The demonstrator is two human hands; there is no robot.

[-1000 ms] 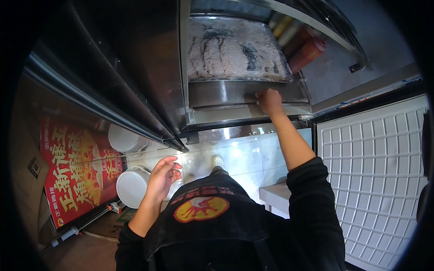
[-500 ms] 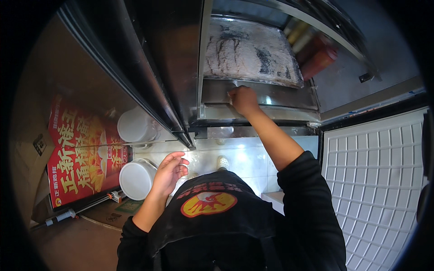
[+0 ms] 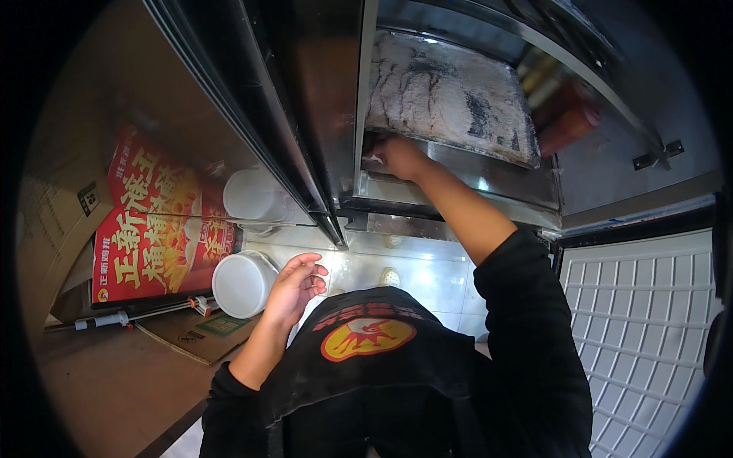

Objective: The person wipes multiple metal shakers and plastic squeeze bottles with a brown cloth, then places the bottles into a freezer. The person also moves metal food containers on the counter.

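My right hand (image 3: 402,157) reaches into an open steel cabinet, low at its left front corner. The fingers are closed, and a small white scrap (image 3: 374,159), too little of it showing to name, pokes out at their tips. They press close to the steel floor (image 3: 489,183) of the cabinet. Just above the hand is a tray or shelf (image 3: 450,99) coated in white frost. My left hand (image 3: 296,288) hangs free in front of my dark apron (image 3: 382,305), fingers loosely curled and apart, holding nothing.
At the right, the cabinet door (image 3: 641,328) with its white wire grid stands swung out. Red containers (image 3: 569,126) show blurred behind the clear side. White lidded buckets (image 3: 240,284), a red poster (image 3: 160,229) and flattened cardboard (image 3: 187,332) lie to the left.
My right hand has slid left along the cabinet floor toward its front left corner, the white scrap still at its fingertips. The view has shifted a little; my left hand keeps its pose.
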